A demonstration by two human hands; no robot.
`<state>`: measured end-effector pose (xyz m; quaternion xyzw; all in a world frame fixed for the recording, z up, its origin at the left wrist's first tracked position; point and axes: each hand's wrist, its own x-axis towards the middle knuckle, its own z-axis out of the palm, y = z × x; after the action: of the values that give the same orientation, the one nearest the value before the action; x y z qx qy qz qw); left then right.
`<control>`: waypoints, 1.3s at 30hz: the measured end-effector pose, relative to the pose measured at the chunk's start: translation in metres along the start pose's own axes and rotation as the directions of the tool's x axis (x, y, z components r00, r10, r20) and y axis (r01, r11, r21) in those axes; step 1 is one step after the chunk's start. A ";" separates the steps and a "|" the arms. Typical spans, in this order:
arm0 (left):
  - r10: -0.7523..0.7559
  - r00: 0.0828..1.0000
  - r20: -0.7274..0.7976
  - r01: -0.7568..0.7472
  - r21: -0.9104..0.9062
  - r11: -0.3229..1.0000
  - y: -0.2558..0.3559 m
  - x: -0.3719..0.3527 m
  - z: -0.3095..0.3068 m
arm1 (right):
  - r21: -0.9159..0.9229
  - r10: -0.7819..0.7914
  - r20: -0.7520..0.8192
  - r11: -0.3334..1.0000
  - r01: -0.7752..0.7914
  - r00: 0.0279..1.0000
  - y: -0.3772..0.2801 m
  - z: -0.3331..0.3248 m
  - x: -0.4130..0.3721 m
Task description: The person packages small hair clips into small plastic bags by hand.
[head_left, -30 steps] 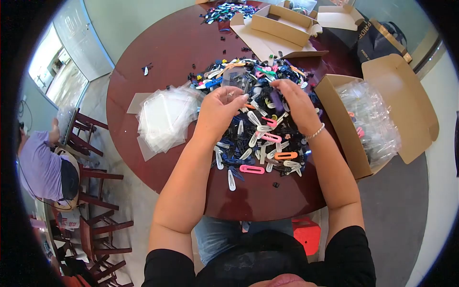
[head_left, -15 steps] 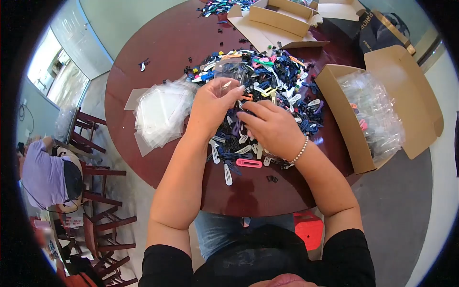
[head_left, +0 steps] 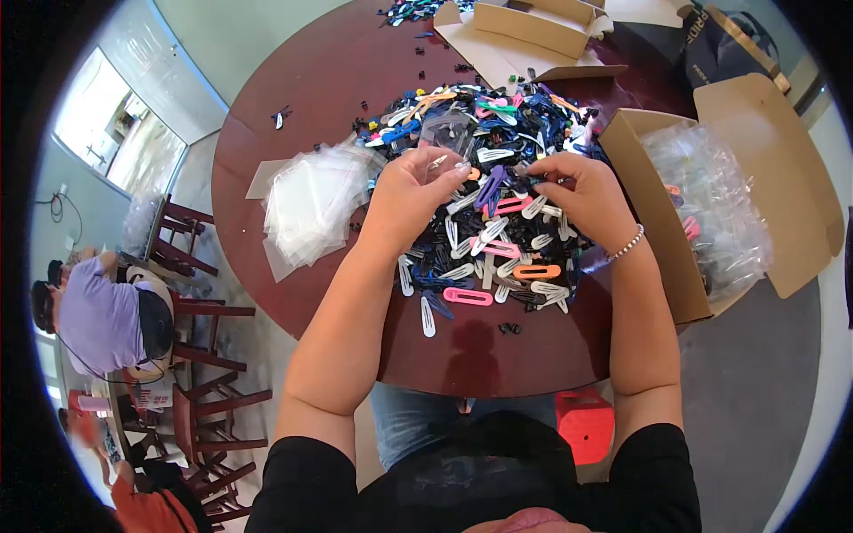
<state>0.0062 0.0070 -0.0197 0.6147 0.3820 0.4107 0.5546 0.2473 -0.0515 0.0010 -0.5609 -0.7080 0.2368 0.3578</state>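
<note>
clips (head_left: 498, 233) are lying in a heap at the middle of the table (head_left: 311, 80), right under both hands for easy picking. left hand (head_left: 410, 191) is pinching a small clear bag (head_left: 447, 133) above the heap, near the right hand (head_left: 579, 191), which is pinching narrow; on what, i cannot tell.

Left hand (head_left: 404, 200) pinches clear bag (head_left: 447, 133); right hand (head_left: 582, 191) over clips (head_left: 498, 253).

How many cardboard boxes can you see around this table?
2: a large open box at the right, full of clear bags, and a smaller open box at the table's far side. Another may be cut off at the top edge.
</note>
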 end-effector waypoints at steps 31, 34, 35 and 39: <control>0.119 0.991 0.054 -0.125 0.122 0.985 0.012 -0.009 0.008 | -0.339 -0.098 -0.407 0.939 -0.050 0.908 0.014 0.012 0.001; 0.118 0.991 0.065 -0.124 0.113 0.986 0.008 -0.009 0.008 | -0.156 0.011 -0.158 0.987 -0.036 0.987 0.004 0.009 -0.002; 0.114 0.991 0.069 -0.122 0.119 0.985 0.007 -0.009 0.009 | -0.197 -0.066 -0.124 0.980 0.041 0.990 0.005 0.013 -0.003; 0.133 0.987 0.094 -0.146 0.150 0.978 0.006 -0.011 0.013 | -0.204 -0.157 -0.064 0.969 0.141 0.986 0.012 0.017 0.000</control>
<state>0.0140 -0.0087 -0.0150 0.6981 0.3454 0.3913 0.4901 0.2416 -0.0473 -0.0191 -0.5482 -0.7533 0.1147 0.3447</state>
